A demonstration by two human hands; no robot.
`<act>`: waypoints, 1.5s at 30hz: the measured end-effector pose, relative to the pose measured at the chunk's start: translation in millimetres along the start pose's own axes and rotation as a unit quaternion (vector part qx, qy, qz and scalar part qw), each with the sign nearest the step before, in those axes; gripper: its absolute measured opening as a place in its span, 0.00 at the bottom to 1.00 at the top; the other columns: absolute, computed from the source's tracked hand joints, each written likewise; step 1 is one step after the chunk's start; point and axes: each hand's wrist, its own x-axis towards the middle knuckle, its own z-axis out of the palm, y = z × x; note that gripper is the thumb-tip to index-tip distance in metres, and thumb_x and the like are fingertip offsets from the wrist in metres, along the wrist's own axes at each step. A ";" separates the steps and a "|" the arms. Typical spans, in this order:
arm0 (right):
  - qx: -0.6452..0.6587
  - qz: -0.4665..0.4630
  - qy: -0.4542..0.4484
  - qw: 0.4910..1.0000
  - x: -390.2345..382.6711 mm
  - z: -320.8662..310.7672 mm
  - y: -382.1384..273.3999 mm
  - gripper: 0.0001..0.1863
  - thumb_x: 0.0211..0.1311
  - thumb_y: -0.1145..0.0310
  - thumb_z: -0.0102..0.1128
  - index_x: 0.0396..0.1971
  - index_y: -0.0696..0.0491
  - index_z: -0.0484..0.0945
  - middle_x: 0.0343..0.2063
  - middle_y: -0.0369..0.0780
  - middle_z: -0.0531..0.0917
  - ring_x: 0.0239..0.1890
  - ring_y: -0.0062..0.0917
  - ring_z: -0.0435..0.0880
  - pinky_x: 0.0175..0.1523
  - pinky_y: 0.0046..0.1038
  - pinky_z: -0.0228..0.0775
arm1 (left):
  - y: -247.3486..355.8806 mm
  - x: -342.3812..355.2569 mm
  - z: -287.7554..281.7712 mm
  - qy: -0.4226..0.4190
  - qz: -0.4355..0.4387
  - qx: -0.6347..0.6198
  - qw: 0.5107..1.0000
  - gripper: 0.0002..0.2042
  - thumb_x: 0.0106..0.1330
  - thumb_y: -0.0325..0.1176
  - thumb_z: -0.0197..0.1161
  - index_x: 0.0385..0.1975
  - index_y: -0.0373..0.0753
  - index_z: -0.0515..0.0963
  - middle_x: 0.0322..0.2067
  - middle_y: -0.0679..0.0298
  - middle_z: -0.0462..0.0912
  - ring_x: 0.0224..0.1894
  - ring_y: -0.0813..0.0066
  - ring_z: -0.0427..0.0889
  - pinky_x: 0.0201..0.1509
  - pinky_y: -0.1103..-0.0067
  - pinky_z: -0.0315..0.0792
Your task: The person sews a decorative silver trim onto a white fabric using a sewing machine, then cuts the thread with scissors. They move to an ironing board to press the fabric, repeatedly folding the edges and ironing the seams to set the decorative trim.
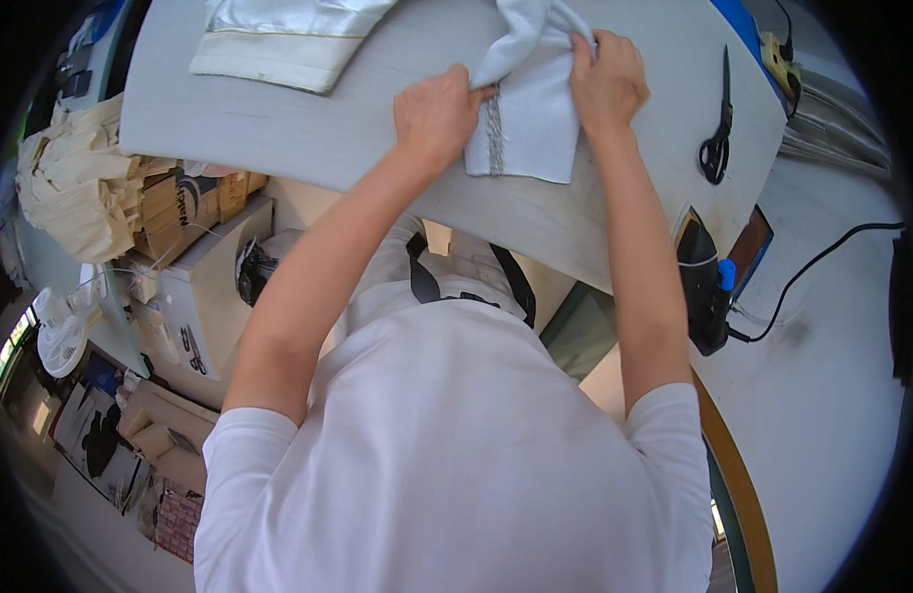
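A white fabric piece (536,128) with a strip of grey, textured trim lies on the table (279,138), its upper part twisted and folded over. My left hand (437,114) grips its left edge at the top of the trim, thumb and fingers closed on the cloth. My right hand (610,84) holds the folded cloth at its upper right, fingers curled on it. Another folded white fabric piece (279,54) lies at the upper left. Black scissors (715,143) lie to the right of my right hand.
A clothes iron (704,296) with a black cord stands at the table's right corner. A power strip (781,64) is at the upper right. To the left are cream fabric (76,178) on cardboard boxes (180,222) and a white fan (59,331).
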 end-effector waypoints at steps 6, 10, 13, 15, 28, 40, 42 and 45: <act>0.111 -0.040 -0.024 0.993 -51.1 -47.6 18.3 0.13 0.59 0.67 0.68 0.43 0.54 0.83 0.44 0.43 0.84 0.48 0.41 0.82 0.52 0.38 0.75 | -13.5 -21.6 1.6 -0.051 -0.034 0.061 0.996 0.23 0.63 0.55 0.68 0.23 0.37 0.78 0.23 0.50 0.84 0.27 0.50 0.85 0.30 0.60 0.76; 0.221 -0.232 -0.113 0.941 -99.0 -53.1 -3.9 0.14 0.57 0.74 0.67 0.44 0.55 0.82 0.49 0.43 0.83 0.53 0.41 0.80 0.57 0.40 0.73 | -16.4 -24.3 -0.3 -0.030 -0.039 0.083 0.995 0.23 0.63 0.56 0.68 0.27 0.38 0.79 0.24 0.53 0.84 0.29 0.52 0.84 0.29 0.62 0.74; 0.193 -0.173 -0.140 0.956 -115.3 -53.9 -6.3 0.15 0.57 0.76 0.65 0.45 0.57 0.81 0.51 0.44 0.82 0.55 0.41 0.79 0.60 0.41 0.72 | -14.5 -34.2 -8.4 0.061 0.031 0.078 0.995 0.18 0.62 0.47 0.71 0.36 0.36 0.80 0.35 0.53 0.85 0.37 0.53 0.84 0.36 0.63 0.75; 0.241 -0.173 -0.137 0.945 -127.5 -62.2 -1.9 0.16 0.55 0.77 0.66 0.45 0.57 0.80 0.53 0.44 0.81 0.56 0.42 0.79 0.61 0.41 0.71 | -14.9 -51.6 -14.8 0.103 0.143 0.049 0.983 0.18 0.60 0.39 0.71 0.44 0.34 0.79 0.44 0.53 0.83 0.44 0.52 0.82 0.44 0.63 0.75; 0.207 -0.101 -0.084 0.970 -163.9 -51.8 9.5 0.16 0.52 0.76 0.65 0.44 0.54 0.82 0.50 0.39 0.83 0.51 0.38 0.79 0.55 0.39 0.69 | -20.8 -108.2 17.1 0.088 0.216 -0.066 0.970 0.22 0.52 0.19 0.64 0.51 0.36 0.80 0.51 0.56 0.80 0.58 0.55 0.76 0.62 0.62 0.68; 0.188 0.055 -0.072 0.978 -150.9 -37.2 -8.9 0.07 0.59 0.63 0.69 0.33 0.50 0.87 0.36 0.36 0.85 0.44 0.36 0.78 0.50 0.38 0.67 | -9.2 -87.5 32.5 0.132 0.052 -0.112 0.984 0.06 0.57 0.31 0.72 0.29 0.35 0.84 0.39 0.60 0.80 0.46 0.59 0.75 0.50 0.65 0.66; 0.168 0.076 -0.094 0.978 -148.0 -34.3 -12.1 0.08 0.59 0.60 0.69 0.31 0.49 0.87 0.35 0.36 0.84 0.43 0.36 0.79 0.50 0.39 0.67 | -6.0 -84.3 35.1 0.117 0.017 -0.129 0.985 0.08 0.56 0.31 0.73 0.29 0.35 0.85 0.40 0.60 0.79 0.48 0.58 0.73 0.52 0.64 0.64; 0.151 0.090 -0.088 0.980 -145.6 -31.8 -14.2 0.09 0.59 0.58 0.69 0.30 0.48 0.87 0.33 0.36 0.84 0.42 0.36 0.79 0.50 0.40 0.67 | -4.7 -81.5 38.2 0.149 0.036 -0.085 0.985 0.10 0.56 0.33 0.74 0.28 0.32 0.84 0.39 0.58 0.79 0.44 0.57 0.75 0.50 0.66 0.68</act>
